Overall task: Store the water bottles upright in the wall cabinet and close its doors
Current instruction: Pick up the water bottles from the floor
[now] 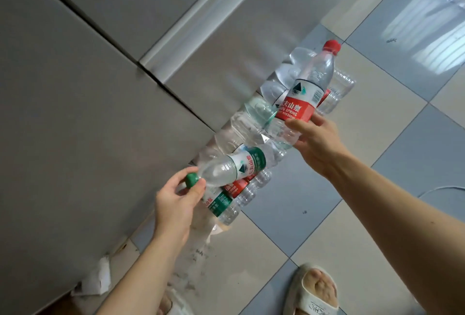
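My right hand grips the lower body of a red-capped, red-labelled water bottle, held above the floor with its cap pointing away from me. My left hand holds a green-capped, green-labelled bottle by its cap and neck, with the bottle lying almost level. Beneath both, several more clear bottles lie in a row on the floor against the grey cabinet fronts, partly hidden by the held ones.
Grey and beige floor tiles spread to the right. My foot in a pale slipper stands at the bottom. Crumpled white paper lies at the cabinet base. A thin cable crosses the floor at right.
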`<state>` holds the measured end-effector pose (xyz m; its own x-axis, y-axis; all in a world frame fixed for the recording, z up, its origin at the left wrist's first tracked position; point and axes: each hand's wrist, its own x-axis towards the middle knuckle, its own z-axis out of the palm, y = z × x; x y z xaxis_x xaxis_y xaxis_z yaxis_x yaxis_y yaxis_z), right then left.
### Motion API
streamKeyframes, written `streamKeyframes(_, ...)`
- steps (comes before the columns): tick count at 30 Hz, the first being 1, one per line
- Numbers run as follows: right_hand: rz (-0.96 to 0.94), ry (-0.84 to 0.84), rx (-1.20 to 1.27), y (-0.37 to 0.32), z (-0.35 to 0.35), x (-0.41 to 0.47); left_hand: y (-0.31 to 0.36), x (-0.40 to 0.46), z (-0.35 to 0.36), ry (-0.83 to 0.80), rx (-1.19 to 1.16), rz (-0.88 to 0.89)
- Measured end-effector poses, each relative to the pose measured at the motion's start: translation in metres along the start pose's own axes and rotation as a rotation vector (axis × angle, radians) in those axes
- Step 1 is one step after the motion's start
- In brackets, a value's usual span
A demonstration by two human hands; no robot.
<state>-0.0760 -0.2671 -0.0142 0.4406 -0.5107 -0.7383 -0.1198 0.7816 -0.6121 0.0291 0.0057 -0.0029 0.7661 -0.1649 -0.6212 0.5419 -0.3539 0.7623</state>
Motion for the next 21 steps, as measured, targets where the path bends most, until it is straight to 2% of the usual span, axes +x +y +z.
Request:
streamKeyframes(2,-0.039,0.0,-0.053,-0.005,-0.019,-0.009,0.022,-0.007,0.014,-0.132,0.304,0.26)
streamKeyframes(4,-0.091,0.008,-0.145,-0.008,-0.038,-0.015,0.041,-0.013,0.034,-0.263,0.453,0.438)
streamKeyframes(8,-0.205,0.026,-0.406,0.0,-0.076,-0.023,0.059,-0.023,0.08,-0.502,0.6,0.566)
streamKeyframes(12,-0.225,0.169,-0.583,0.026,-0.109,-0.023,0.052,-0.03,0.123,-0.659,0.797,0.709)
streamKeyframes(16,-0.24,0.327,-0.59,0.06,-0.13,-0.015,0.029,-0.032,0.148,-0.65,0.937,0.878)
streamKeyframes(21,-0.281,0.371,-0.655,0.086,-0.146,-0.003,0.009,-0.035,0.164,-0.57,0.919,0.985)
